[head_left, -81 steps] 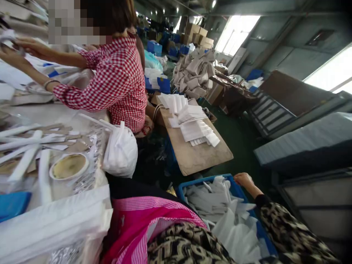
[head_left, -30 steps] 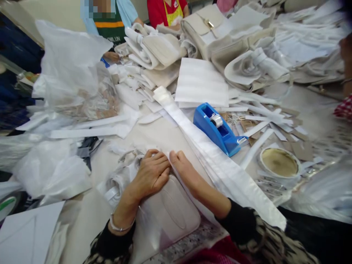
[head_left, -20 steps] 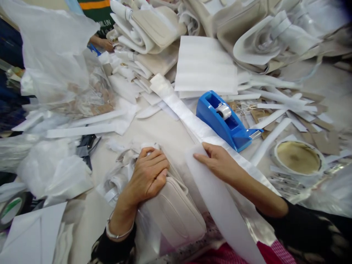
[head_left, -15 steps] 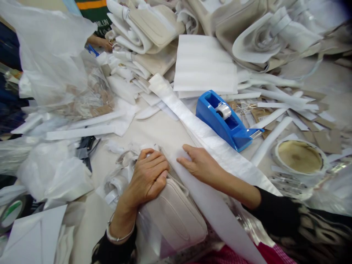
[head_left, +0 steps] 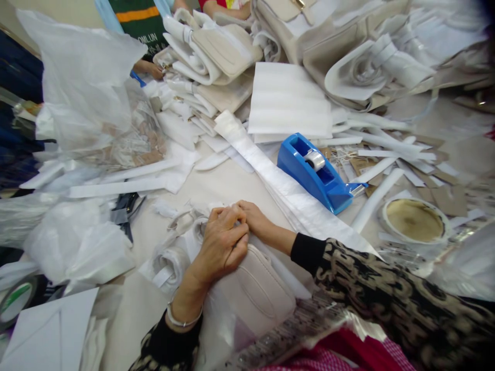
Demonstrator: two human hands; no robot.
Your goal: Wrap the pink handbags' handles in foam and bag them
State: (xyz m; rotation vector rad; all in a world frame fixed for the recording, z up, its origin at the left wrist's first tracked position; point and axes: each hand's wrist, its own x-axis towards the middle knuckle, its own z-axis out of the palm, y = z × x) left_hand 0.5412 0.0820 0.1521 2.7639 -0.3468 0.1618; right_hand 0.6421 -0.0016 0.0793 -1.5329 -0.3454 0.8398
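A pale beige handbag (head_left: 257, 293) lies in front of me, partly in clear plastic. My left hand (head_left: 226, 239) is closed over its far end, fingers wrapped round the edge. Right beside it, my right hand (head_left: 255, 219) is closed, its fingertips hidden behind the left hand. A white foam strip (head_left: 292, 278) runs along the bag's right side and up under my right hand, which grips its far end. Left of the bag sits a wrapped white roll (head_left: 169, 265), with a loop of strap (head_left: 181, 219) just beyond.
A blue tape dispenser (head_left: 315, 172) stands right of long white strips (head_left: 278, 190). Foam sheets (head_left: 288, 100) and wrapped bags (head_left: 228, 49) are piled behind. A large tape roll (head_left: 415, 220) lies right, a plastic bag (head_left: 85, 87) left. Another person's hand (head_left: 154, 70) is at the far side.
My right hand has moved left to meet my left hand, and its fingers have closed. The foam strip has been drawn up toward the bag's far end. My left hand stays on the bag.
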